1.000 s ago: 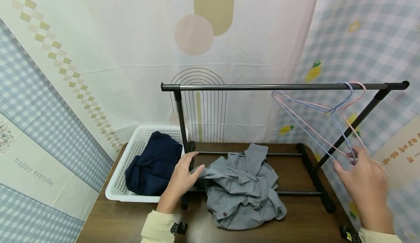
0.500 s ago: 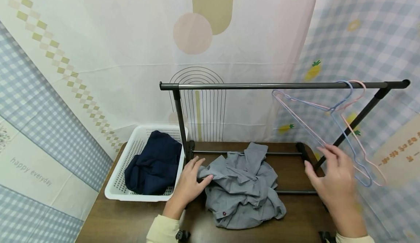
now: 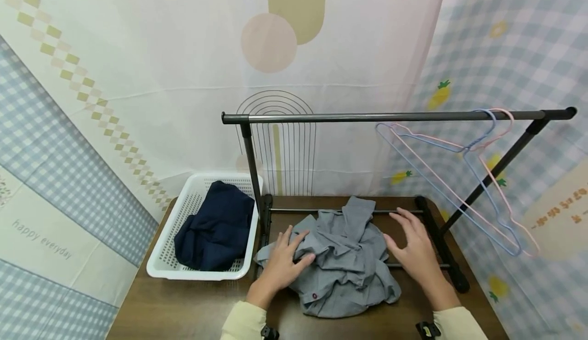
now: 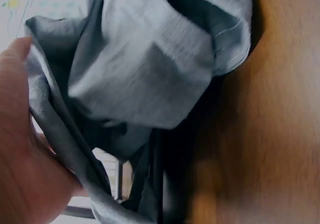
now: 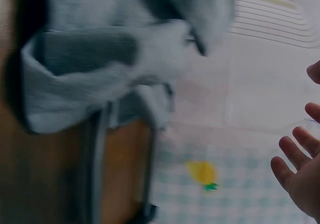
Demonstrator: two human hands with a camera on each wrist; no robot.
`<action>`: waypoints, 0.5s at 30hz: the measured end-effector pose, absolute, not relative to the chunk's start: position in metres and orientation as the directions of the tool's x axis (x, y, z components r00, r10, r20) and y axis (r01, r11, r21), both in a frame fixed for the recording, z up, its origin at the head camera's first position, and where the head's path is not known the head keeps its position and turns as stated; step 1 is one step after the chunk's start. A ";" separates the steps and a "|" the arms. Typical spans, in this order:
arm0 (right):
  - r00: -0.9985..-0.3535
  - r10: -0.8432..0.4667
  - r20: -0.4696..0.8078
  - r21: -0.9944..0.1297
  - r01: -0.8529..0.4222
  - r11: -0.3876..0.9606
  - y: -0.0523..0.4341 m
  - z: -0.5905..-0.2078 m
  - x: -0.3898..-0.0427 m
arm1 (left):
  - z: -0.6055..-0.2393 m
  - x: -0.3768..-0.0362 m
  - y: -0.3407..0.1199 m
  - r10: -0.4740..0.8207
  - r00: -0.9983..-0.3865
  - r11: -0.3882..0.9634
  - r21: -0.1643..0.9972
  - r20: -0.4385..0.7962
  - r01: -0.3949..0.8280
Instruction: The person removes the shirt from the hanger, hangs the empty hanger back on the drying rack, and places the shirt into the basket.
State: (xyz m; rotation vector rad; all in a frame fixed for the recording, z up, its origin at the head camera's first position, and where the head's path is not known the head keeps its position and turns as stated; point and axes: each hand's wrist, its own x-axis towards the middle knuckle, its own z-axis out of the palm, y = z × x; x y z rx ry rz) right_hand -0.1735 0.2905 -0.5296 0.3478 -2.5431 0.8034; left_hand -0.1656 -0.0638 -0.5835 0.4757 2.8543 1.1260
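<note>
A crumpled grey shirt (image 3: pixel 349 253) with a small red button lies in a heap over the base bars of a clothes rack. My left hand (image 3: pixel 286 263) rests on its left side, fingers spread; in the left wrist view the thumb (image 4: pixel 20 46) touches a raised fold of the cloth. My right hand (image 3: pixel 415 248) hovers just right of the heap, fingers apart and holding nothing. In the right wrist view that hand (image 5: pixel 302 169) shows at the right edge, away from the cloth. A blue hanger (image 3: pixel 436 184) and a pink hanger (image 3: pixel 523 227) hang at the rack's right.
The black rack's top bar (image 3: pixel 349 118) crosses above the table, with slanted side posts. Left of it stands a white basket (image 3: pixel 158 258) holding a dark navy garment (image 3: pixel 216 233). Patterned cloth curtains (image 3: pixel 184 49) close off the back and sides of the wooden table (image 3: pixel 184 309).
My right hand has come away from the hangers and moved left to the shirt's right side. My left hand has shifted right onto the shirt. The hangers have swung slightly.
</note>
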 end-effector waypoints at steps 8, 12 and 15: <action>-0.936 -0.126 0.329 -0.545 -0.297 0.784 0.285 -0.559 -0.197 | -0.604 -0.167 -0.041 0.354 -0.931 0.752 0.619 -0.092 0.225; -0.962 -0.149 0.230 -0.528 -0.252 0.811 0.287 -0.566 -0.218 | -0.616 -0.167 -0.034 0.362 -0.924 0.807 0.537 -0.123 0.245; -0.978 -0.172 0.114 -0.518 -0.206 0.830 0.291 -0.569 -0.235 | -0.621 -0.167 -0.031 0.375 -0.919 0.819 0.507 -0.118 0.269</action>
